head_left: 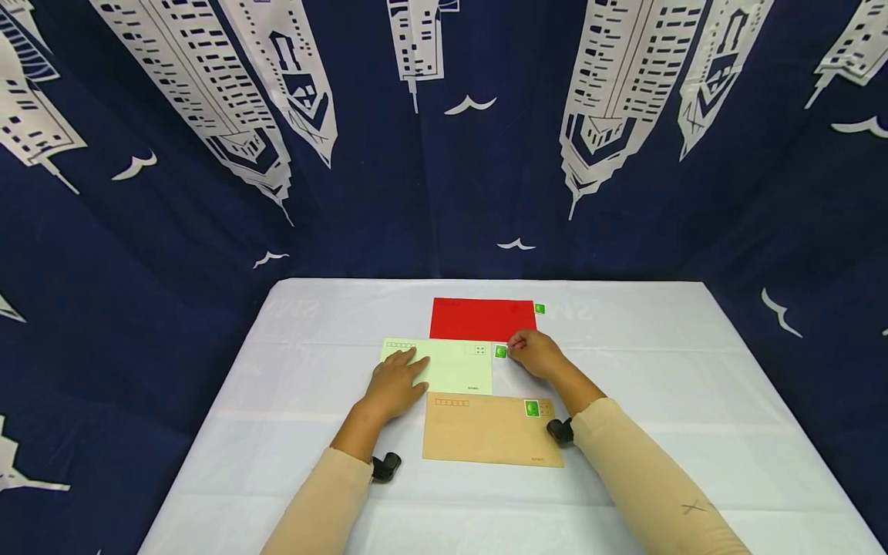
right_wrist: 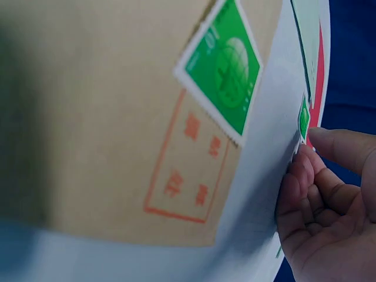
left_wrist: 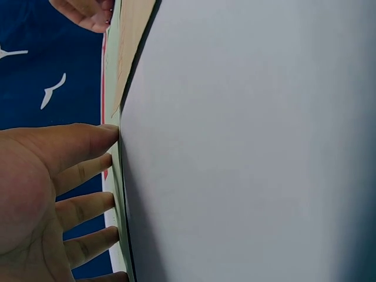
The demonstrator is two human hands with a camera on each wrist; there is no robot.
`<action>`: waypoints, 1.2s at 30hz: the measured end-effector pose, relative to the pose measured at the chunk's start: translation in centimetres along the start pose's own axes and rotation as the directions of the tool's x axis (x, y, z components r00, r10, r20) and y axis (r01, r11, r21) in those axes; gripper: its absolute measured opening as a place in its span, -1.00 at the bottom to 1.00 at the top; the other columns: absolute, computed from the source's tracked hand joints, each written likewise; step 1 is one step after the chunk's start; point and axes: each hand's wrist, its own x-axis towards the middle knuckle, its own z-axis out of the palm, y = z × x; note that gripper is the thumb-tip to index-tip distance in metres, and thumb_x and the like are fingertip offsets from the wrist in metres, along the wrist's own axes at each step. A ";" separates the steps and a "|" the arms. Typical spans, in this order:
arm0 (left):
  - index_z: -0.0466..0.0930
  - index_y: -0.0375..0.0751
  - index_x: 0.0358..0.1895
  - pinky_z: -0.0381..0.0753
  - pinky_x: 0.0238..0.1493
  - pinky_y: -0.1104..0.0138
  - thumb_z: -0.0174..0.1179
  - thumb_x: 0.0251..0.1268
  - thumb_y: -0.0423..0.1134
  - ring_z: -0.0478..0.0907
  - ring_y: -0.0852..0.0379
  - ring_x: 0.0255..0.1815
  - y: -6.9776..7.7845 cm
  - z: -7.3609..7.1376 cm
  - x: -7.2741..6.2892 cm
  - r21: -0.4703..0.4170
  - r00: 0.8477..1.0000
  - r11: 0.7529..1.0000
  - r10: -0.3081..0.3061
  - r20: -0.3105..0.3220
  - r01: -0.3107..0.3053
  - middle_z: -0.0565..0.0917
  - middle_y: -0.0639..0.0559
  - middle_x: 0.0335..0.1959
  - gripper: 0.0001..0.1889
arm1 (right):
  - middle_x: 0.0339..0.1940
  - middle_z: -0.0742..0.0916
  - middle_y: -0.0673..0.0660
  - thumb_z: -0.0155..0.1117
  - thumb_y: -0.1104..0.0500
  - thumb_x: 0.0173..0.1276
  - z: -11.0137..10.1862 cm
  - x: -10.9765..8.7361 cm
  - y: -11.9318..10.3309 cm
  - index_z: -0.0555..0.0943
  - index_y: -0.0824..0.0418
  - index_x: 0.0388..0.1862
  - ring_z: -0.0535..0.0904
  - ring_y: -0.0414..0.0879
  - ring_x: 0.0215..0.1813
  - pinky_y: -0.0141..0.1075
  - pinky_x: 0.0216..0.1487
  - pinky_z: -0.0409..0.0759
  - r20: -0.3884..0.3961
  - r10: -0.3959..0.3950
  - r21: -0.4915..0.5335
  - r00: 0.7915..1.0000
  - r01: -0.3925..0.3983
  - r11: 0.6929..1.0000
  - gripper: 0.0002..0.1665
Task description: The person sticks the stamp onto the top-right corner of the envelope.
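My left hand (head_left: 394, 387) rests with spread fingers on the left part of a pale green envelope (head_left: 451, 370); the left wrist view shows its thumb and fingertips along that envelope. Just past the envelope's right edge is a green postage stamp (head_left: 500, 351) with a white border. With thumb and fingertips, my right hand (head_left: 536, 354) pinches the stamp's right edge. Seen from the right wrist, the stamp (right_wrist: 304, 118) sticks out from those fingertips, the other fingers curled in.
Behind lies a red envelope (head_left: 483, 318), another green stamp (head_left: 539, 308) at its right edge. In front, a brown envelope (head_left: 489, 435) bears a stamp (head_left: 532, 408) beside its printed box. All lie on a white-covered table (head_left: 291, 432) before a navy curtain (head_left: 430, 193).
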 end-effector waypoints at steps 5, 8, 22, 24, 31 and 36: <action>0.45 -0.05 0.45 0.19 0.51 -0.26 0.19 0.45 -0.08 0.16 -0.27 0.60 -0.1 0.1 0.1 0.007 1.000 1.000 0.004 0.003 -0.004 0.30 -0.17 0.57 -0.47 | -0.26 0.63 0.13 0.20 0.15 0.50 0.0 0.0 -0.2 0.60 0.26 -0.12 0.51 -0.03 -0.16 -0.30 -0.12 0.47 -0.022 0.026 -0.004 0.999 -0.026 1.000 -0.83; 0.46 -0.07 0.44 0.20 0.50 -0.26 0.20 0.44 -0.10 0.17 -0.27 0.60 -0.1 0.0 0.1 0.011 1.000 1.000 0.006 0.003 -0.006 0.32 -0.18 0.56 -0.47 | -0.26 0.64 0.13 0.19 0.14 0.50 0.1 0.2 -0.3 0.61 0.25 -0.15 0.52 -0.02 -0.17 -0.30 -0.14 0.48 -0.033 0.026 -0.002 0.999 -0.026 1.000 -0.82; 0.45 -0.03 0.45 0.23 0.50 -0.23 0.19 0.44 -0.08 0.19 -0.25 0.59 -0.1 -0.3 0.0 0.039 1.000 0.999 0.009 0.019 -0.009 0.32 -0.16 0.56 -0.46 | -0.32 0.66 0.13 0.22 0.14 0.47 0.3 0.6 0.1 0.60 0.24 -0.17 0.53 -0.01 -0.19 -0.31 -0.18 0.50 -0.045 0.056 0.014 0.997 -0.055 0.998 -0.84; 0.46 -0.03 0.44 0.25 0.49 -0.23 0.19 0.44 -0.08 0.21 -0.25 0.58 -0.1 -0.3 0.0 0.046 1.000 0.999 0.011 0.018 -0.012 0.33 -0.17 0.56 -0.46 | -0.31 0.66 0.14 0.22 0.14 0.48 0.2 0.5 0.1 0.60 0.24 -0.16 0.53 0.00 -0.18 -0.31 -0.18 0.49 -0.039 0.055 0.028 0.998 -0.054 0.998 -0.83; 0.46 -0.02 0.45 0.27 0.48 -0.22 0.19 0.44 -0.07 0.21 -0.24 0.58 -0.1 -0.2 0.1 0.051 1.000 0.999 0.008 0.021 -0.009 0.33 -0.16 0.56 -0.46 | -0.29 0.64 0.12 0.23 0.11 0.48 0.1 0.5 0.4 0.60 0.22 -0.13 0.52 -0.03 -0.19 -0.35 -0.21 0.48 -0.017 0.079 0.087 0.997 -0.077 0.993 -0.82; 0.47 -0.03 0.44 0.28 0.48 -0.21 0.20 0.43 -0.07 0.22 -0.24 0.58 -0.1 -0.2 0.2 0.053 1.000 0.999 0.008 0.021 -0.009 0.34 -0.16 0.55 -0.46 | -0.30 0.63 0.10 0.24 0.10 0.48 -0.2 0.5 0.6 0.60 0.22 -0.13 0.52 -0.06 -0.20 -0.37 -0.21 0.48 0.000 0.087 0.128 0.996 -0.086 0.988 -0.81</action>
